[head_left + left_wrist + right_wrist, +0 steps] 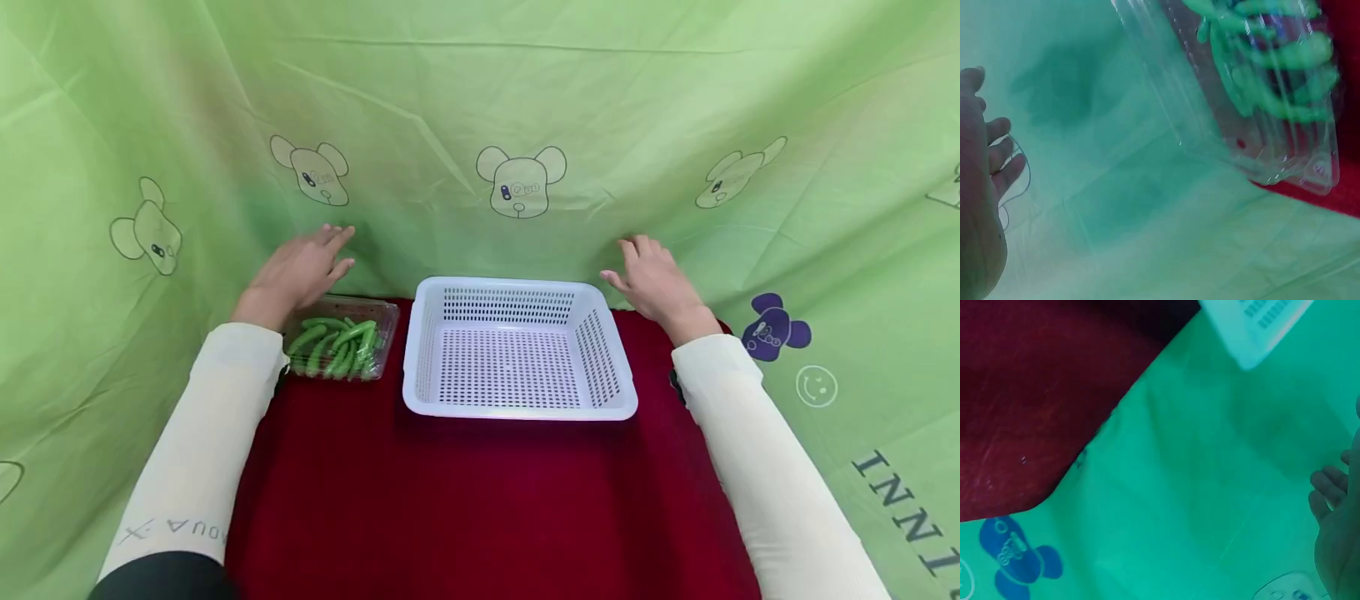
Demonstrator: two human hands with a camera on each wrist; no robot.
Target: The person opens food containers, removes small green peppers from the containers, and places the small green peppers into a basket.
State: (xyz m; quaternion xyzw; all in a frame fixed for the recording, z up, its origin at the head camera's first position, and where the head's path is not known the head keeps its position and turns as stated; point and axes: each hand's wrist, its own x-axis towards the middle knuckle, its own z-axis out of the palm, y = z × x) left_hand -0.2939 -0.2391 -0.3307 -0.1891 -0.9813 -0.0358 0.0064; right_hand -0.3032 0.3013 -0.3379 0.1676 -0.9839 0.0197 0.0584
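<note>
My left hand (pixel 303 271) hovers beyond the clear plastic box at the left, its fingers loosely extended and nothing in them. Inside that clear plastic box (pixel 390 321) lie several green chili peppers (pixel 337 346); the left wrist view shows the same peppers (pixel 1291 56) through the clear wall. A white perforated basket (pixel 517 412) stands in the middle, its slotted floor bare. Past its far right corner is my right hand (pixel 656 279), fingers relaxed and holding nothing. In the right wrist view a corner of the basket (pixel 1250 350) shows at the top.
Dark red cloth (pixel 495 508) covers the table under the box and basket. Green fabric (pixel 420 100) with printed mouse heads hangs close behind and along both sides, right at the table's edges.
</note>
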